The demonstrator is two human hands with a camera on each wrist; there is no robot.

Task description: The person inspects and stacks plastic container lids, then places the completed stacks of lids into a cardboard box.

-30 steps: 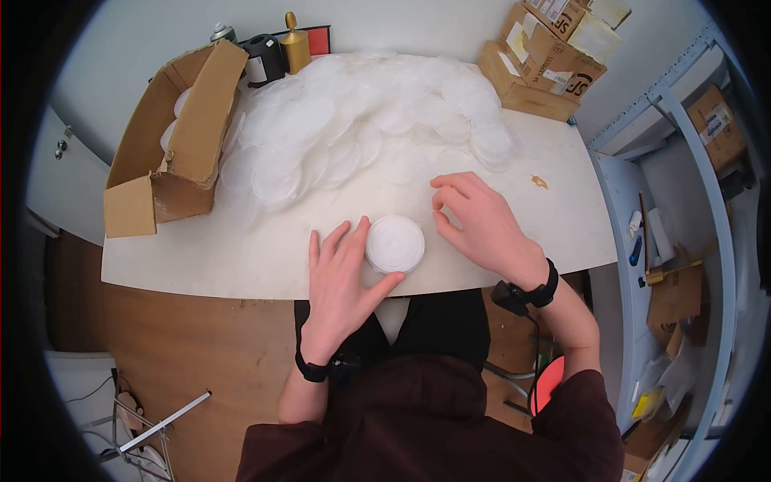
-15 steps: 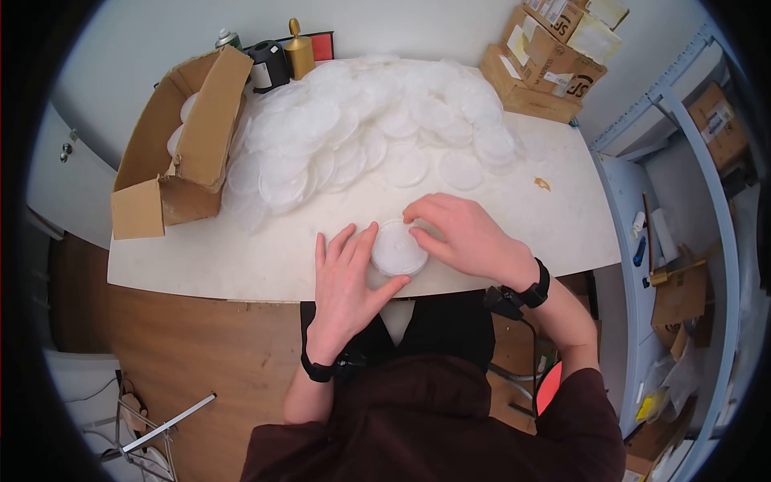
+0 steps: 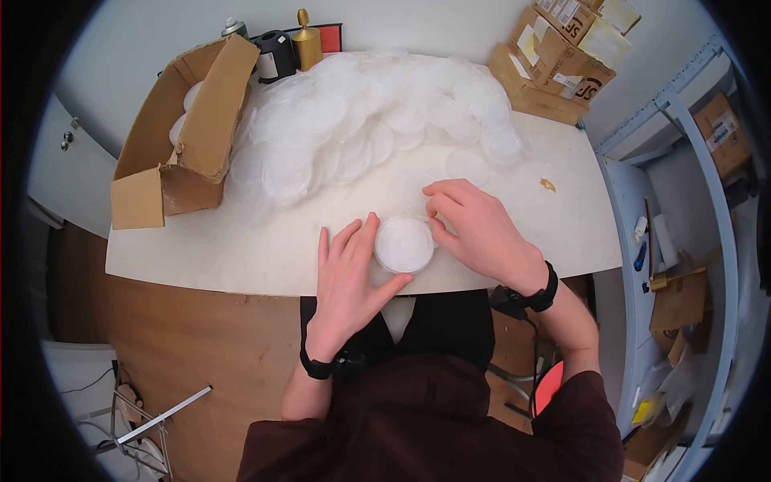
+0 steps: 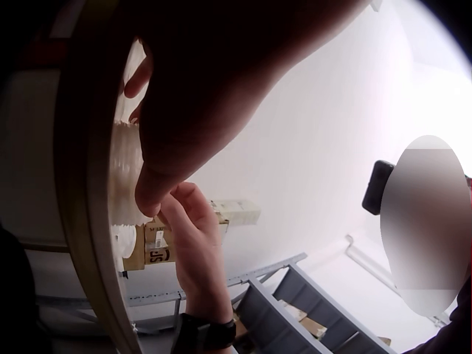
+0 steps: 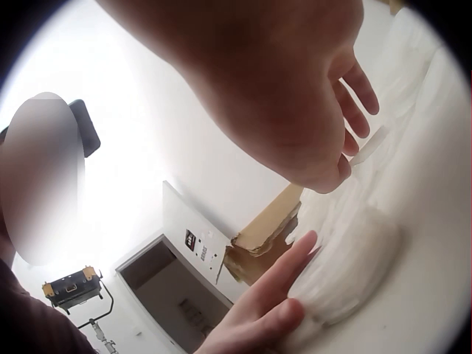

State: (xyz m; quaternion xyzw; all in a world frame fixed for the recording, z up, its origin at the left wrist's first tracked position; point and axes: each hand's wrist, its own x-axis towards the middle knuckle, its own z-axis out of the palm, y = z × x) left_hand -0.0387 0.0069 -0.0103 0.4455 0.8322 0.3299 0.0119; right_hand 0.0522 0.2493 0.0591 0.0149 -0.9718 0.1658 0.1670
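A round stack of translucent white plastic discs (image 3: 404,243) stands near the table's front edge; the right wrist view shows its layered side. My left hand (image 3: 344,269) rests beside it with straight fingers, forefinger along the left side and thumb at the near edge. Just right of the stack is my right hand (image 3: 486,233), its thumb and forefinger brought together. In the right wrist view these fingertips pinch a thin translucent disc (image 5: 370,146), seen nearly edge-on. Beyond both hands spreads a large heap of similar discs (image 3: 321,120).
An open cardboard box (image 3: 193,132) stands at the left with discs inside. Behind it are a black container (image 3: 275,56) and a gold canister (image 3: 307,48). Boxes (image 3: 554,64) are piled at the back right, and a blue-grey shelf (image 3: 683,161) stands beyond the table's right edge.
My right hand went in to the stack's far right edge, then drew back to the right and away from me. The left hand stays beside the stack.
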